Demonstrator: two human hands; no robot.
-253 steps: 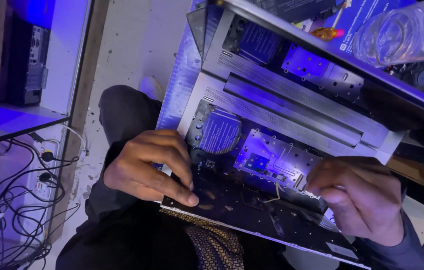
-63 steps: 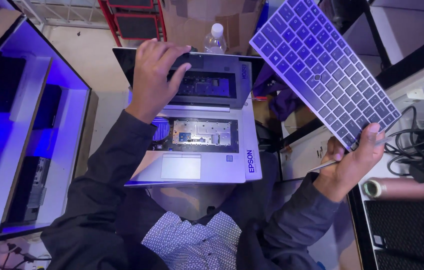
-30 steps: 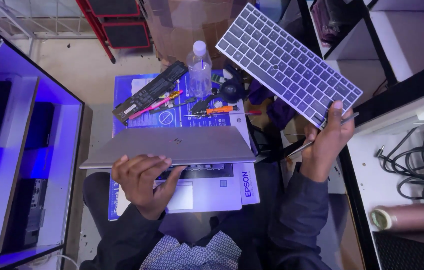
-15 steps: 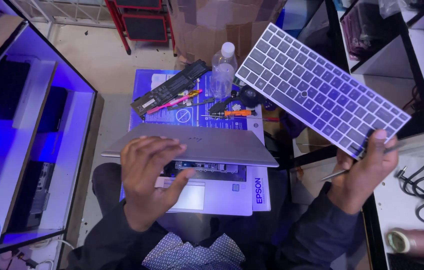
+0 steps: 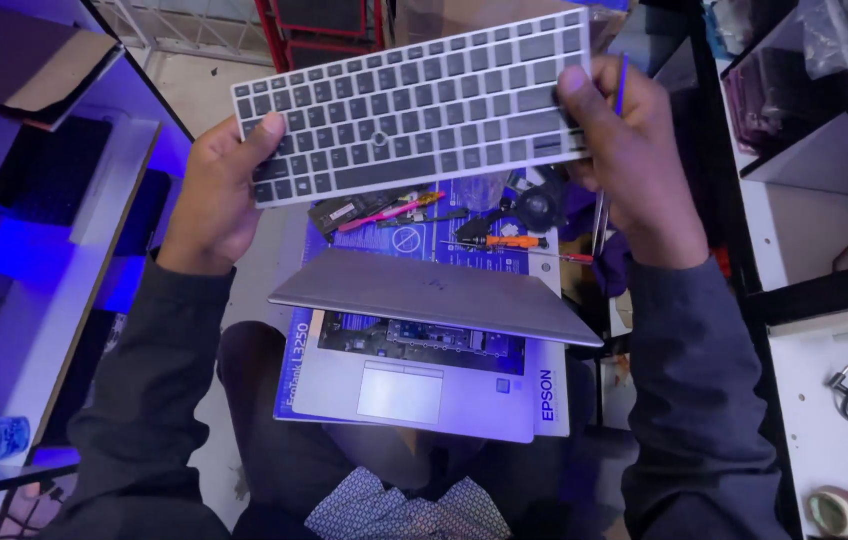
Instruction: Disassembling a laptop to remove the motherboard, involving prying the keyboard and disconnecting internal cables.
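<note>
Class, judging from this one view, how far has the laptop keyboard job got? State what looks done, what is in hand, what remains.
Done: the keyboard is out of the laptop, whose bay shows bare circuitry. In hand: left hand and right hand hold the keyboard at its ends, above the lap. Left: the bay stays open; screwdrivers lie on the blue box beyond.

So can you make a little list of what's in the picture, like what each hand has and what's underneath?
Left hand: grips the left end of the keyboard, thumb on the keys
Right hand: grips the keyboard's right end and also holds a thin tool
Keyboard: loose, silver with grey keys, held up in the air
Laptop: silver, below the hands, lid half shut, keyboard bay bare
Beyond the laptop: orange screwdriver, pink tool, blue mat
</note>
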